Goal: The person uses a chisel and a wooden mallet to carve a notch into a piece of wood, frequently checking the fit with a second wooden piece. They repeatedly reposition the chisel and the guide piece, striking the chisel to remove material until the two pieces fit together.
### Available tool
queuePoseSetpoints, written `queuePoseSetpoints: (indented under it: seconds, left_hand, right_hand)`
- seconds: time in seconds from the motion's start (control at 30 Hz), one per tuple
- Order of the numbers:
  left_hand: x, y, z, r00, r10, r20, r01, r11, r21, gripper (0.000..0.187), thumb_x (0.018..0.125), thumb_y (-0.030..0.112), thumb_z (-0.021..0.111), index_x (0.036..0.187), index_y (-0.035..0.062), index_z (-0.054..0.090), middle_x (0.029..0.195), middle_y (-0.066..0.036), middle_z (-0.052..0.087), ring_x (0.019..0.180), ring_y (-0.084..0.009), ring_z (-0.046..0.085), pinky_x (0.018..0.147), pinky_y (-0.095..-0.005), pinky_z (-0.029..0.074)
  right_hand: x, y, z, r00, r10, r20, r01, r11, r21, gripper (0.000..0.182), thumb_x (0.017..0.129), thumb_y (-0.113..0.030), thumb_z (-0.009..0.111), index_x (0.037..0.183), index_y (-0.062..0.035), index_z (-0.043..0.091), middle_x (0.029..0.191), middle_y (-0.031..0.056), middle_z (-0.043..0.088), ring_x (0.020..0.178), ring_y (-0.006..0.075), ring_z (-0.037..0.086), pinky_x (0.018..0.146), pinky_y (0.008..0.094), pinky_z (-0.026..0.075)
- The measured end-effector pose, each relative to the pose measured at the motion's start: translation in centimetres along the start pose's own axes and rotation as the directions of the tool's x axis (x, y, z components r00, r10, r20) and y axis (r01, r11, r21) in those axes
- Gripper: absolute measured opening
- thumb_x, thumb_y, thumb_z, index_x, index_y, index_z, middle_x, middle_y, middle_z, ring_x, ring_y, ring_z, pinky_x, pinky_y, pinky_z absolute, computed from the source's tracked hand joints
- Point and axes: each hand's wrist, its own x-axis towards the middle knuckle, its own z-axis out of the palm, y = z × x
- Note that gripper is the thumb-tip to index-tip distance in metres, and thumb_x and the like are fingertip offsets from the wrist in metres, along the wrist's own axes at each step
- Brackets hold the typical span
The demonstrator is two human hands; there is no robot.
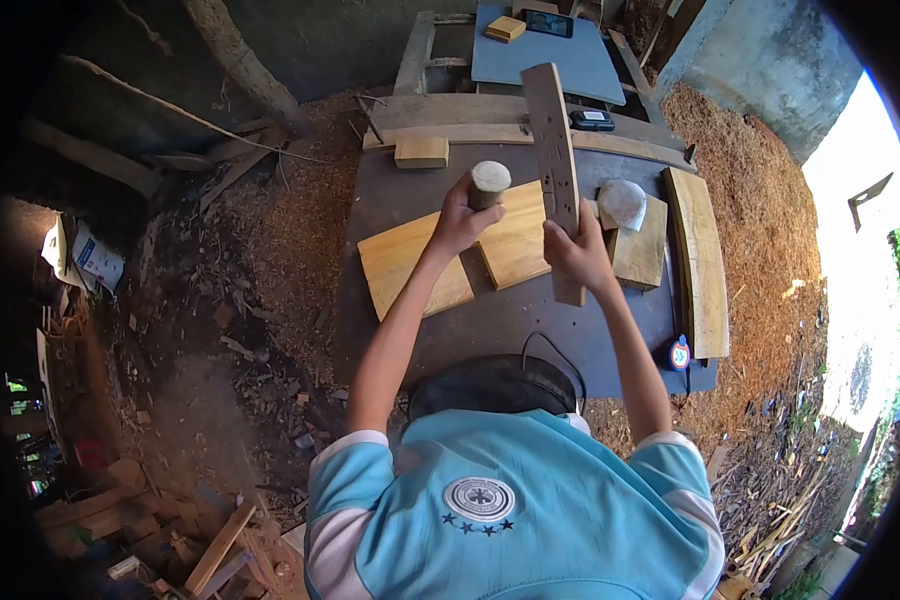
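Observation:
My left hand is wrapped round a short, thick wooden cylinder, its pale round end facing up toward me. In my right hand is a long, narrow wooden strip with several small dark holes, held upright near its lower end. Below the hands, two flat yellowish boards lie on the dark table: a left board and a right board, with a dark gap between them. Just right of the strip, a whitish rounded lump sits by a wooden block.
A long plank runs along the table's right edge, with a tape measure near its lower end. A small wooden block and a black device lie farther back. Beyond, a grey board carries a phone.

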Motion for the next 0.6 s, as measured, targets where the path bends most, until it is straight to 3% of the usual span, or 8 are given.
queuePoseSetpoints:
  seconds: [0.07,0.13,0.2,0.37,0.47,0.6]
  left_hand:
    - [-0.4,0.5,-1.1,1.0,0.018,0.003,-0.018,0.995,-0.095,0.028,0.066,0.006,0.063,0.092,0.0064,0.051,0.078,0.001,0.052,0.071,-0.0083,0.05,0.066,-0.0235,0.042]
    - [-1.1,1.5,-2.6,0.99,0.019,-0.136,-0.045,0.981,-0.191,0.03,0.064,0.003,0.061,0.09,0.0088,0.049,0.077,0.0,0.053,0.071,-0.0102,0.051,0.066,-0.0248,0.043]
    - [-2.3,1.5,-5.3,0.97,0.002,-0.244,-0.083,0.943,-0.321,0.034,0.063,-0.002,0.056,0.092,0.0103,0.046,0.078,-0.003,0.05,0.076,-0.0149,0.05,0.073,-0.0301,0.044]
    - [-4.9,0.3,-8.2,0.907,-0.109,-0.408,-0.152,0.817,-0.556,0.039,0.061,-0.005,0.052,0.095,0.013,0.043,0.082,-0.005,0.046,0.078,-0.0193,0.048,0.08,-0.0371,0.042]
    - [-4.1,0.9,-7.6,0.927,-0.059,-0.37,-0.144,0.856,-0.497,0.038,0.062,-0.006,0.052,0.094,0.0119,0.044,0.081,-0.005,0.048,0.079,-0.0183,0.049,0.079,-0.0354,0.043]
    - [-2.2,2.7,-6.3,0.98,-0.04,-0.195,-0.022,0.951,-0.308,0.038,0.063,-0.004,0.055,0.096,0.0121,0.043,0.082,-0.004,0.048,0.081,-0.0176,0.049,0.082,-0.0355,0.042]
  right_hand:
    - [0.7,4.0,1.1,0.991,0.132,-0.036,-0.122,0.969,0.213,0.016,0.088,-0.009,0.053,0.097,-0.0034,0.04,0.068,0.006,0.054,0.052,0.0146,0.055,0.047,0.028,0.047]
    - [1.3,7.1,2.3,0.98,0.189,-0.063,-0.161,0.938,0.308,0.015,0.088,-0.009,0.052,0.095,-0.0029,0.04,0.067,0.0064,0.054,0.052,0.0147,0.056,0.047,0.0277,0.048]
    - [1.6,10.9,2.8,0.978,0.185,-0.093,-0.154,0.95,0.271,0.016,0.087,-0.01,0.053,0.093,-0.0008,0.041,0.068,0.0072,0.054,0.051,0.0155,0.056,0.046,0.0285,0.047]
    - [2.5,11.3,2.8,0.946,0.305,-0.107,-0.264,0.919,0.292,0.019,0.086,-0.011,0.054,0.093,0.0014,0.041,0.063,0.0094,0.055,0.047,0.0181,0.057,0.042,0.0296,0.046]
    - [2.6,10.7,2.5,0.943,0.322,-0.086,-0.289,0.918,0.271,0.02,0.086,-0.012,0.054,0.092,0.0017,0.041,0.062,0.0097,0.055,0.046,0.0184,0.057,0.042,0.0297,0.046]
    - [2.7,10.7,2.4,0.937,0.344,-0.056,-0.321,0.914,0.247,0.017,0.089,-0.013,0.051,0.093,-0.0005,0.04,0.064,0.009,0.055,0.05,0.0167,0.056,0.046,0.0293,0.049]
